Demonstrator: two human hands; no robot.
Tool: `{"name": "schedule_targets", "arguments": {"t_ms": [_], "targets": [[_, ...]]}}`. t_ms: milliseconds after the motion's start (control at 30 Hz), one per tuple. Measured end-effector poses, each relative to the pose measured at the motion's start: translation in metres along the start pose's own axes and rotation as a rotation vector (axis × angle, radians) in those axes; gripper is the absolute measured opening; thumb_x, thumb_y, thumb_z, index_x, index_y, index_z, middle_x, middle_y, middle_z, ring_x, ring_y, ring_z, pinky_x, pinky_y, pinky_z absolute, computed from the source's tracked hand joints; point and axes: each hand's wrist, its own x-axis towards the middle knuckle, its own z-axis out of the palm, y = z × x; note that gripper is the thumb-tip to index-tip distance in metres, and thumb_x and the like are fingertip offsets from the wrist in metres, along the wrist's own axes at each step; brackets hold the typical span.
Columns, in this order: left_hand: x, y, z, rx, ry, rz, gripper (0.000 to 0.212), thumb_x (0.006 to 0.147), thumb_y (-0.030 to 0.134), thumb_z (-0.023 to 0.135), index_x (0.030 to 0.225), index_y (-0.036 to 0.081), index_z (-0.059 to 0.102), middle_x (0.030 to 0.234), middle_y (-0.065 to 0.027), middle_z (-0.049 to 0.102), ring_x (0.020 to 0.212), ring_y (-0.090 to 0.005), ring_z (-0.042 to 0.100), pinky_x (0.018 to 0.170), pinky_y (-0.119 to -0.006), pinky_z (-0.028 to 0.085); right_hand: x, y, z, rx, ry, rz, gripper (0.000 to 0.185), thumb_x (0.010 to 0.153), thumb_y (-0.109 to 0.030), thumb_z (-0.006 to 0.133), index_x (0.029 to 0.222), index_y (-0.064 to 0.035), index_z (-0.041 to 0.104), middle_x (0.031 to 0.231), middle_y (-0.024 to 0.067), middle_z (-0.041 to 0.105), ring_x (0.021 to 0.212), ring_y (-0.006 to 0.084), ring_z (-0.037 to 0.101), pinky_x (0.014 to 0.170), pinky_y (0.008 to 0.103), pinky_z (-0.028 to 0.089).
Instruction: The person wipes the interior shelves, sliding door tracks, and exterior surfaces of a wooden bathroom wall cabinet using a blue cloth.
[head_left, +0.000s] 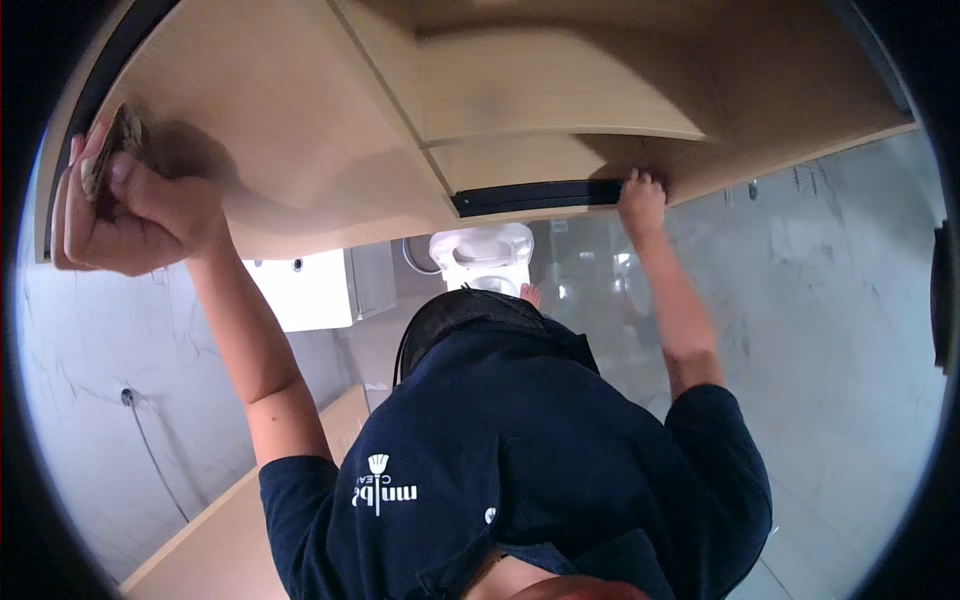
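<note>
My left hand (139, 214) is raised at the upper left and pinches a thin, worn, dark greenish-brown pad (116, 154), possibly a scouring pad. It is close to the black edge strip (97, 82) of a light wood-look cabinet panel (255, 127), and a shadow falls on the panel beside it. Over on the right, my right hand (643, 201) rests with curled fingers on the cabinet's lower edge, at the end of a black recessed strip (540, 196). A shelf (562, 135) crosses the cabinet's open compartment just above that strip.
Below the cabinet stands a white toilet (484, 247) with one bare foot beside it. Left of it is a white vanity unit (307, 292). A thin hose (154, 450) hangs on the marble-look wall, above a light wood panel (217, 532). Black mesh (469, 326) shows at my waist.
</note>
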Motion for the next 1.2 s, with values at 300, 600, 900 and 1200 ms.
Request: {"name": "schedule_targets", "arguments": {"t_ms": [300, 600, 900, 1200], "targets": [[-0.006, 0.002, -0.001, -0.131, 0.060, -0.171, 0.022, 0.090, 0.013, 0.057, 0.095, -0.007, 0.049, 0.097, -0.0194, 0.057, 0.087, -0.0256, 0.065, 0.075, -0.034, 0.058, -0.054, -0.180, -0.009, 0.137, 0.359, -0.286, 0.030, 0.088, -0.026, 0.054, 0.109, -0.0066, 0.063, 0.107, 0.0160, 0.059, 0.107, 0.0357, 0.052, 0.086, 0.0466, 0.043], [-0.046, -0.054, -0.079, -0.141, 0.232, -0.380, 0.019, 0.091, 0.013, 0.060, 0.095, -0.002, 0.050, 0.090, -0.0126, 0.057, 0.082, -0.0197, 0.062, 0.074, -0.031, 0.054, -0.041, -0.056, -0.002, 0.051, 0.237, -0.372, 0.020, 0.079, -0.014, 0.056, 0.096, -0.0118, 0.066, 0.108, 0.0075, 0.063, 0.105, 0.0304, 0.058, 0.083, 0.0444, 0.048], [-0.131, -0.081, -0.199, 0.033, 0.086, -1.293, 0.022, 0.089, 0.003, 0.046, 0.108, -0.008, 0.050, 0.102, -0.0158, 0.054, 0.090, -0.0235, 0.058, 0.085, -0.035, 0.054, -0.044, -0.037, 0.002, -0.110, 0.210, -0.051, 0.024, 0.080, -0.016, 0.057, 0.101, -0.0063, 0.065, 0.094, 0.0149, 0.060, 0.089, 0.0310, 0.058, 0.068, 0.0403, 0.053], [-0.145, -0.040, -0.172, -0.180, 0.190, -1.662, 0.021, 0.087, 0.005, 0.048, 0.093, -0.013, 0.057, 0.091, -0.0142, 0.052, 0.083, -0.0219, 0.052, 0.084, -0.046, 0.057, -0.087, -0.214, -0.007, 0.353, 0.453, -0.559, 0.016, 0.078, -0.015, 0.056, 0.086, -0.0052, 0.065, 0.101, 0.0084, 0.058, 0.097, 0.0260, 0.054, 0.082, 0.0386, 0.047]]}}
